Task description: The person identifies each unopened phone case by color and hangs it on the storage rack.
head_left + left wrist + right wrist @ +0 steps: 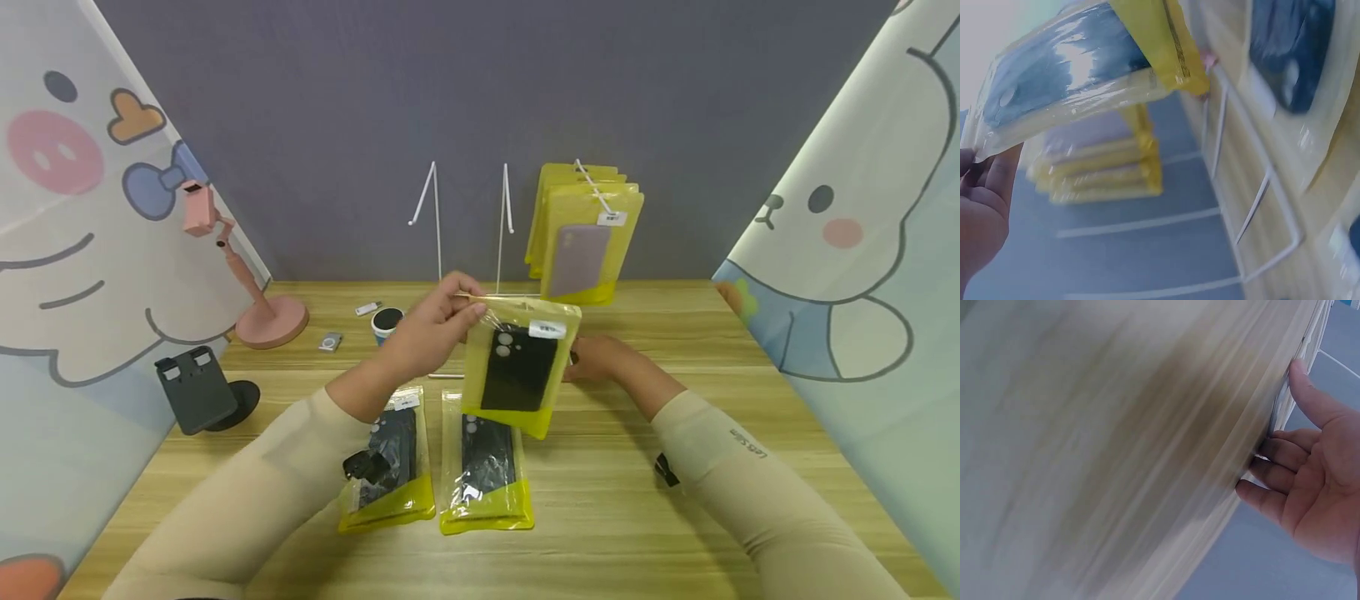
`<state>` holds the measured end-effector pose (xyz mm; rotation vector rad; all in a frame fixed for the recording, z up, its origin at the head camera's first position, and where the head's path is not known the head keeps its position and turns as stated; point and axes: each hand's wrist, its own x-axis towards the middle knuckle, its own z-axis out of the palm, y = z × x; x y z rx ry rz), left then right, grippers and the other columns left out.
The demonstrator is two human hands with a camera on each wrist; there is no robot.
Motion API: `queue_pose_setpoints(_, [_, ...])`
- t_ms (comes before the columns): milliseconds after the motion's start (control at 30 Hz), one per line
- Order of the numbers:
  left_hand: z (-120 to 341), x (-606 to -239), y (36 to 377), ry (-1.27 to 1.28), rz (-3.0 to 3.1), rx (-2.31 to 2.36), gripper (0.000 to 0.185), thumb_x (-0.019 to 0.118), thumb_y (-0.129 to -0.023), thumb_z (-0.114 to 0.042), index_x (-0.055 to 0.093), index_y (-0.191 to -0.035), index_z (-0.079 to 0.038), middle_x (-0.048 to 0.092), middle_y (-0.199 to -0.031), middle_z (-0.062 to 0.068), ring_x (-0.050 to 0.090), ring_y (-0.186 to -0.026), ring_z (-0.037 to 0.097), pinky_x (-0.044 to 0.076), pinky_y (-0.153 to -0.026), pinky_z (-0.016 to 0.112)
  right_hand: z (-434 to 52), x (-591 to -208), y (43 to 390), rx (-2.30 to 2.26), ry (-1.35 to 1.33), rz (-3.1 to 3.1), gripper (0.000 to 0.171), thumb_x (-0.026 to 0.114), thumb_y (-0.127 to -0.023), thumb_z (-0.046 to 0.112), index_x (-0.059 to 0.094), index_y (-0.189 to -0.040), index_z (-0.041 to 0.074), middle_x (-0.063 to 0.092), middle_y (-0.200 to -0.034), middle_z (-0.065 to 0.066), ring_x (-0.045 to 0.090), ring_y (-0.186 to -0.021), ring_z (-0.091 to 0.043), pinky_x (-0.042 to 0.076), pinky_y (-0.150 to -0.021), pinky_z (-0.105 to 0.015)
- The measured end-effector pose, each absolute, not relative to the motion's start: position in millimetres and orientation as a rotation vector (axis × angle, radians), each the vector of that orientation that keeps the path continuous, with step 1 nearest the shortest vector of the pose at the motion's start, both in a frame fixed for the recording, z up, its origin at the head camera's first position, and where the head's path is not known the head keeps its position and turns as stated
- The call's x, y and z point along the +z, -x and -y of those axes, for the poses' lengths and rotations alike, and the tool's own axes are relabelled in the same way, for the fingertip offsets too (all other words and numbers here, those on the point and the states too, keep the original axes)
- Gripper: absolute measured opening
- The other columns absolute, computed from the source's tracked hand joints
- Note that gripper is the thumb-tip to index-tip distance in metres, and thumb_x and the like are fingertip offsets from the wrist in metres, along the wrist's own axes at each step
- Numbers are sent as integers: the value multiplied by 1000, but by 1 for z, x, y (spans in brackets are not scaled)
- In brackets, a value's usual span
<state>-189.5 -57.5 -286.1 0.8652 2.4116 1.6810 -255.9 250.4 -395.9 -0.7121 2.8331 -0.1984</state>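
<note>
My left hand (431,329) pinches the top edge of a clear-and-yellow pouch holding a black phone case (521,371); it hangs raised above the table. This pouch (1072,69) also fills the upper part of the left wrist view. Behind it, my right hand (600,358) is low at the tabletop, partly hidden. In the right wrist view, the right thumb and curled fingers (1266,497) are around a thin dark flat thing (1277,403), whose kind is unclear. Two more pouched dark phone cases, one left (393,458) and one right (486,458), lie on the table.
A white wire rack (437,225) stands at the back. Several yellow pouches (592,242) hang from its right hook. Leftward are a pink stand (272,321), a black phone stand (197,392), a small round tub (387,321) and two small gadgets.
</note>
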Motion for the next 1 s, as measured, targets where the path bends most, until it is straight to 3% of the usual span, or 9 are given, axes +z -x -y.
queue_pose_setpoints(133, [82, -272, 194, -807, -2479, 1823, 15, 51, -103, -16, 47, -117, -11, 58, -79, 6, 45, -58, 17, 43, -53, 29, -248, -398, 259, -89, 602, -2763, 87, 64, -90, 54, 37, -147, -6, 45, -145, -29, 48, -128, -48, 40, -107, -56])
queue_pose_setpoints(233, [98, -263, 196, -793, -2510, 1950, 16, 52, -102, -12, 47, -116, -8, 59, -76, 4, 46, -57, 13, 46, -55, 26, -249, -398, 259, -101, 601, -2762, 87, 63, -90, 54, 37, -148, -6, 44, -146, -29, 46, -130, -47, 39, -108, -56])
queue_pose_setpoints(433, [124, -249, 206, -710, -2660, 1997, 16, 52, -102, -17, 45, -117, -17, 58, -70, 0, 56, -64, 18, 51, -66, 26, -249, -397, 258, -121, 587, -2765, 86, 63, -90, 54, 38, -147, -5, 44, -146, -28, 46, -131, -47, 39, -108, -57])
queue_pose_setpoints(567, [133, -246, 216, -659, -2726, 1981, 17, 51, -103, -20, 43, -117, -20, 48, -62, -1, 48, -58, 18, 52, -67, 26, -249, -397, 259, -116, 559, -2743, 89, 62, -91, 55, 34, -150, -4, 39, -150, -29, 42, -134, -48, 36, -110, -58])
queue_pose_setpoints(800, [141, -247, 231, -590, -2725, 2006, 18, 50, -103, -21, 41, -118, -19, 51, -65, 2, 58, -68, 15, 55, -72, 26, -249, -397, 261, -111, 518, -2723, 91, 60, -91, 58, 29, -153, -1, 36, -153, -27, 39, -136, -47, 34, -112, -58])
queue_pose_setpoints(1000, [142, -249, 246, -504, -2773, 1935, 21, 49, -103, -26, 40, -121, -20, 49, -67, 4, 56, -72, 19, 55, -73, 29, -250, -398, 261, -113, 526, -2743, 91, 62, -90, 57, 31, -152, -2, 37, -152, -27, 39, -136, -47, 34, -112, -58])
